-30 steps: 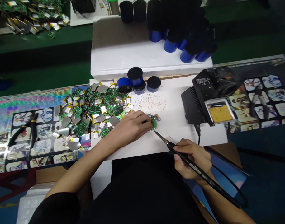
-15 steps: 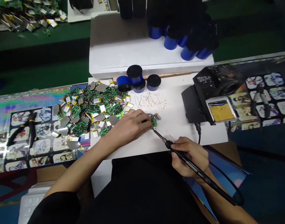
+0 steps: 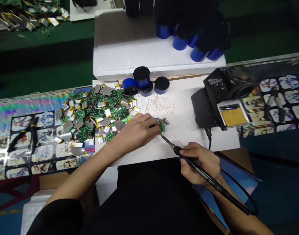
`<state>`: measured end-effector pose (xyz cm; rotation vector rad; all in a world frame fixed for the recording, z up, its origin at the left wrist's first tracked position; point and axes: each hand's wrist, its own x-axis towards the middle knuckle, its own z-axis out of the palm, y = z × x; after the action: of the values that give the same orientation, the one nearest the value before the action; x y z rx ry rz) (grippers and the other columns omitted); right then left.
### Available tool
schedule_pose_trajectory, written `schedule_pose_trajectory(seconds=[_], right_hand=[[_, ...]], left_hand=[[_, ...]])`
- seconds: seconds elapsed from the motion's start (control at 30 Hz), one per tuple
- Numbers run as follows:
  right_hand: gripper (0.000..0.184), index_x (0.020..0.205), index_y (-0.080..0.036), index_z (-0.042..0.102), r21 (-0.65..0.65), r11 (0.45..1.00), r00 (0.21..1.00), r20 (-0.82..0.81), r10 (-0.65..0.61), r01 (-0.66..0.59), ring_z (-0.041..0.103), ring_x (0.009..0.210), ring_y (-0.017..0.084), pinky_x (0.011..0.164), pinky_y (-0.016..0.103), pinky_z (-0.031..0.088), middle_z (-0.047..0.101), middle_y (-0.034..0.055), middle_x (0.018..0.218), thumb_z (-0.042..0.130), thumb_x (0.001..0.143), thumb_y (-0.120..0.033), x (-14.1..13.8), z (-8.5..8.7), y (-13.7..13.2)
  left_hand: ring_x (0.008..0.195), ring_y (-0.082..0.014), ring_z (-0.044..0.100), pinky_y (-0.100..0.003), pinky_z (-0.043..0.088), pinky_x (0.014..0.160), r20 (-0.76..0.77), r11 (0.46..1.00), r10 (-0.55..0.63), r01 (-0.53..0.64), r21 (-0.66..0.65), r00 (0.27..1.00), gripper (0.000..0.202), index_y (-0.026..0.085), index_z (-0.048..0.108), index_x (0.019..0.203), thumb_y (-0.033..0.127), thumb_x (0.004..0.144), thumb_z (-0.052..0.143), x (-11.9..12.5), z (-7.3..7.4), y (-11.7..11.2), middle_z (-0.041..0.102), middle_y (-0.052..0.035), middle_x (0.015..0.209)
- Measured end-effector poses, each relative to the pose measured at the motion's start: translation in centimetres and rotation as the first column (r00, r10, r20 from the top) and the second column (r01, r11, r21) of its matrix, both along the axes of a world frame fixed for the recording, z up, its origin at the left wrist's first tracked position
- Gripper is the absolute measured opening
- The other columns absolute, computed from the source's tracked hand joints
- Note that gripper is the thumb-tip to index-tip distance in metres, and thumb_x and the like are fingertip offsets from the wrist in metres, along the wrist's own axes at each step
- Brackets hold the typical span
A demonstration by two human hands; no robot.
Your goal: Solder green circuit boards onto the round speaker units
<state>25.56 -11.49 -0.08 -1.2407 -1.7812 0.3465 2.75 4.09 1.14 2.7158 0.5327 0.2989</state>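
My left hand (image 3: 137,131) is closed on a small round green circuit board (image 3: 161,127) and presses it onto the white board (image 3: 188,130). A small silver battery (image 3: 166,121) lies just beyond it. My right hand (image 3: 200,161) grips a black soldering iron (image 3: 208,179) like a pen. Its metal tip touches the near edge of the circuit board. The iron's cable loops off to the lower right.
A heap of green boards and silver batteries (image 3: 95,112) lies to the left. Blue-and-black cylinders (image 3: 141,81) stand behind, more on a white foam block (image 3: 151,58). A black soldering station with a yellow sponge (image 3: 231,116) sits right. Black pliers (image 3: 29,133) lie far left.
Both hands hold their places on the board and the iron. The view has shifted slightly.
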Motion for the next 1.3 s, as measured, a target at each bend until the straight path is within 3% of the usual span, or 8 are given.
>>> schedule_pose_trajectory(seconds=[0.37, 0.7, 0.8, 0.97, 1.1, 1.3], right_hand=[[0.026, 0.105, -0.020, 0.066, 0.008, 1.000, 1.000, 0.014, 0.001, -0.001, 0.070, 0.063, 0.019, 0.052, 0.030, 0.060, 0.070, 0.0025, 0.078, 0.068, 0.081, -0.011, -0.1, 0.4, 0.2], [0.023, 0.105, -0.023, 0.071, 0.115, 0.980, 0.986, -0.037, -0.160, 0.163, 0.067, 0.055, 0.020, 0.043, 0.032, 0.056, 0.067, 0.0008, 0.071, 0.069, 0.084, -0.013, 1.1, 1.2, -0.5], [0.025, 0.110, -0.024, 0.071, 0.113, 0.966, 0.973, -0.044, -0.227, 0.231, 0.070, 0.062, 0.021, 0.048, 0.034, 0.060, 0.071, 0.0027, 0.078, 0.072, 0.087, -0.015, 1.2, 0.9, -0.4], [0.038, 0.123, -0.026, 0.069, 0.038, 0.945, 0.944, -0.060, -0.323, 0.326, 0.075, 0.087, 0.024, 0.070, 0.038, 0.067, 0.075, 0.0065, 0.101, 0.078, 0.088, -0.013, 1.0, 0.1, 0.2], [0.043, 0.124, -0.026, 0.070, 0.043, 0.938, 0.935, -0.106, -0.338, 0.344, 0.076, 0.093, 0.024, 0.074, 0.038, 0.068, 0.075, 0.0066, 0.103, 0.081, 0.086, -0.010, 0.7, -0.5, 0.7], [0.041, 0.135, -0.027, 0.063, -0.127, 0.945, 0.880, -0.346, -0.326, 0.300, 0.076, 0.061, 0.015, 0.053, 0.030, 0.067, 0.079, 0.0059, 0.113, 0.073, 0.097, -0.014, -0.3, -0.9, 1.3]], left_hand=[[0.105, -0.0237, 0.064, -0.038, 0.043, 0.089, -0.012, 1.000, -0.001, 0.002, 0.024, 1.000, 0.028, 0.018, 0.073, 0.104, 0.027, 0.114, 0.048, 0.1, 0.1, 0.0, 0.077, -0.0079, 0.113], [0.107, -0.0240, 0.064, -0.038, 0.044, 0.090, -0.016, 1.000, -0.019, 0.019, 0.006, 1.000, 0.024, 0.019, 0.072, 0.105, 0.026, 0.113, 0.051, 0.0, 0.1, 0.1, 0.076, -0.0075, 0.116], [0.107, -0.0238, 0.065, -0.038, 0.044, 0.090, -0.016, 1.000, -0.020, 0.020, 0.004, 1.000, 0.024, 0.019, 0.072, 0.106, 0.026, 0.113, 0.050, 0.0, 0.1, 0.1, 0.076, -0.0079, 0.116], [0.107, -0.0237, 0.065, -0.038, 0.045, 0.092, -0.002, 1.000, -0.014, 0.013, -0.018, 1.000, 0.027, 0.018, 0.072, 0.106, 0.027, 0.114, 0.048, 0.0, 0.2, 0.1, 0.076, -0.0086, 0.115], [0.108, -0.0240, 0.065, -0.038, 0.045, 0.092, -0.009, 0.999, -0.014, 0.014, -0.029, 1.000, 0.027, 0.018, 0.072, 0.107, 0.027, 0.114, 0.047, 0.0, 0.2, 0.0, 0.075, -0.0085, 0.116], [0.105, -0.0236, 0.064, -0.038, 0.048, 0.091, -0.014, 0.999, -0.008, 0.008, -0.045, 1.000, 0.025, 0.017, 0.072, 0.109, 0.027, 0.113, 0.048, 0.0, 0.2, 0.0, 0.075, -0.0093, 0.113]])
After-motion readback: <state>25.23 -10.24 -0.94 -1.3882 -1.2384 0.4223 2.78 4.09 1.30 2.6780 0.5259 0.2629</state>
